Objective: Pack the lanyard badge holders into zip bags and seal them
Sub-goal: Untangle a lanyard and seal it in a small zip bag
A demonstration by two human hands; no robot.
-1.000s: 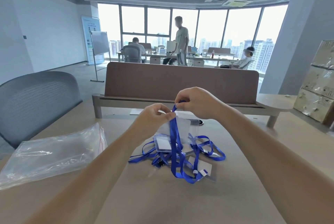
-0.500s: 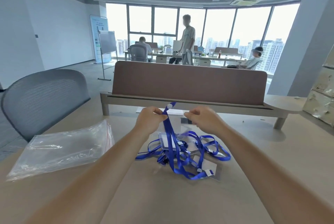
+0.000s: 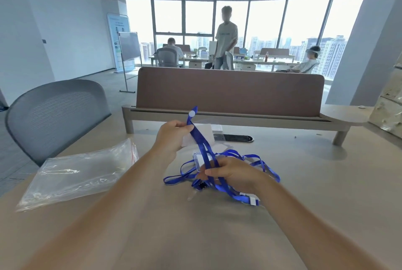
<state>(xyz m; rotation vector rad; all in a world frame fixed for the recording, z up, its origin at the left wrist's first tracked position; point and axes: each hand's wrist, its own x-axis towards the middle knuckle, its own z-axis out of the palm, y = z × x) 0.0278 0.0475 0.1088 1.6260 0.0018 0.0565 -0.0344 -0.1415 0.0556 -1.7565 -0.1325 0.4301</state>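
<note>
One lanyard point(image 3: 201, 139), pinched taut — left hand point(image 3: 171, 136) high, right hand point(image 3: 233, 175) low — leans steeply left.

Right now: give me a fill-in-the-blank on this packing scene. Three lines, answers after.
1. The left hand pinches a lanyard strap coloured ____.
2. The right hand grips the strap near the table, ____ than the left hand.
3. The clear zip bags lie on the table to the ____ of both hands.

Missing words: blue; lower; left.
</note>
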